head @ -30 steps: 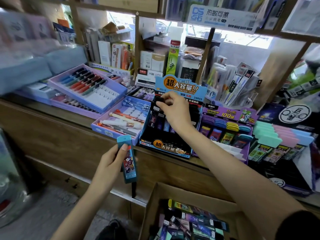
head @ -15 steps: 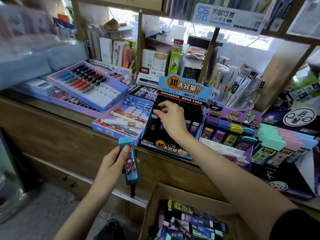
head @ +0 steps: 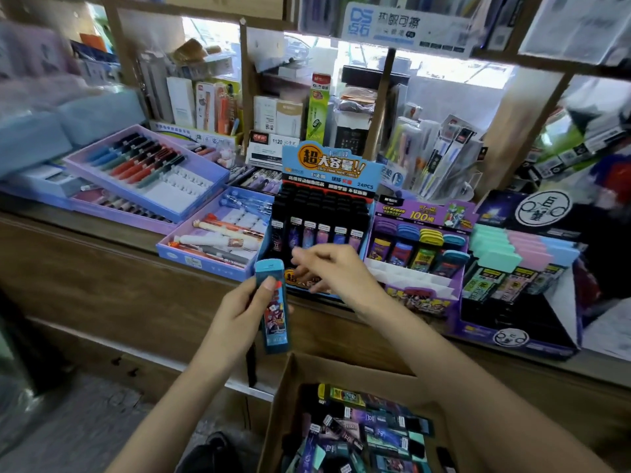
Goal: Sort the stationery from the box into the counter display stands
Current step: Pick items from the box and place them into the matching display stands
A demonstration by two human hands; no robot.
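As left hand (head: 235,317) grips case (head: 275,322), box (head: 284,401) below

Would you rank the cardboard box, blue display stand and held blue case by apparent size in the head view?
1. cardboard box (nearer, cropped, so unsure)
2. blue display stand
3. blue case, gripped by left hand

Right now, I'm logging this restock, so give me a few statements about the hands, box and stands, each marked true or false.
1. The left hand holds a blue case. True.
2. The right hand grips a pen. False: it holds nothing that shows.
3. The cardboard box is empty. False: many packs lie in it.
4. The purple stand sits beside the blue stand. True.
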